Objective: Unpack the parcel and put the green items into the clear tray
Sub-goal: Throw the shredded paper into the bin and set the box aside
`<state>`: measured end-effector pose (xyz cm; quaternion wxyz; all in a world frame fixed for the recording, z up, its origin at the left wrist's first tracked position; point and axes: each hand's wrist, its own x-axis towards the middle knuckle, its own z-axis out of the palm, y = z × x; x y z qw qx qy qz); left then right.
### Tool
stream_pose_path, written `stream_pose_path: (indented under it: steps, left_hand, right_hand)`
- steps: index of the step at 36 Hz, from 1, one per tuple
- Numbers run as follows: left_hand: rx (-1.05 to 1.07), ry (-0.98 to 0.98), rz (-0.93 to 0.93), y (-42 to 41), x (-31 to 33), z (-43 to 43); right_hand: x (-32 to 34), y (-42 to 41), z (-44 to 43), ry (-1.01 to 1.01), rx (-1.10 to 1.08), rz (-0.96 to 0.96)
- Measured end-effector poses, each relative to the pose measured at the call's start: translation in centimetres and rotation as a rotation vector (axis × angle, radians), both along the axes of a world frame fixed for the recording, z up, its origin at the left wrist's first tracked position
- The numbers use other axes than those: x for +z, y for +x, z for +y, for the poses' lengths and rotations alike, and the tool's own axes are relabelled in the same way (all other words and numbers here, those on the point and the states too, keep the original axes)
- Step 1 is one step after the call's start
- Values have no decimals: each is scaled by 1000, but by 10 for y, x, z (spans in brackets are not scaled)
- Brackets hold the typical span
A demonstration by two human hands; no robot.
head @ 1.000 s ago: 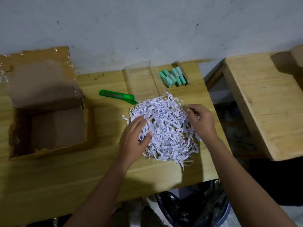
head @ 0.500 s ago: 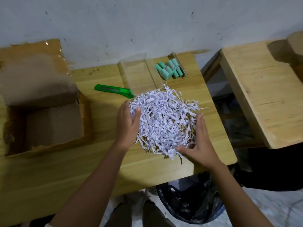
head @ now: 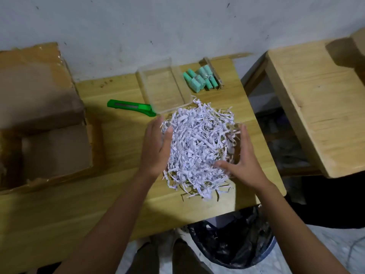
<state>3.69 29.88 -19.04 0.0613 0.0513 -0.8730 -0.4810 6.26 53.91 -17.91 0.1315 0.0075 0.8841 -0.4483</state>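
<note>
Two bare hands stand on either side of a heap of shredded white paper (head: 199,149) on the wooden table (head: 98,204). The left hand (head: 156,147) lays its palm against the left side of the heap, fingers straight and together, the thumb resting on the paper. The right hand (head: 243,163) presses on the right and near side with straight fingers, and its thumb is spread out toward the middle of the heap. Neither hand pinches anything. Just beyond the fingertips of the left hand stands the clear tray (head: 141,76); through its bottom only the wood of the table shows, and its near corner touches the far edge of the paper. Beyond the right hand, just beside the right wall of the tray and outside it, lie the green items (head: 201,79), small pale green pieces in one bunch, with a slim brown packet (head: 215,73) at their right side. A green utility knife (head: 130,106) lies beyond the left hand and a little to its left, its tip at the near corner of the tray. Well to the left of the left hand is the opened cardboard box (head: 35,91), and inside it only its brown walls and floor are visible. Under the right forearm, below the table edge, hangs a black bin bag (head: 237,238); what it holds I cannot tell.
</note>
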Motion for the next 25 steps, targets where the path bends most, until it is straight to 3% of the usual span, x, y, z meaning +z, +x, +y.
stream_pose_path:
  steps: [8, 13, 17, 21, 25]
  left_hand:
    - [-302, 24, -18, -24, -11, 12]
    - [-287, 112, -54, -14, -9, 10]
    - [-221, 6, -67, 10, -8, 0]
    - [-275, 15, 8, 33, -11, -1]
    - [-290, 25, -51, 24, -10, 10]
  right_hand:
    - [0, -68, -19, 18, 108, 25]
    - [7, -58, -25, -47, 255, -55]
    - [12, -16, -6, -129, 195, -60]
    - [3, 30, 10, 24, 241, 42]
    - [-14, 49, 2, 226, 277, 129]
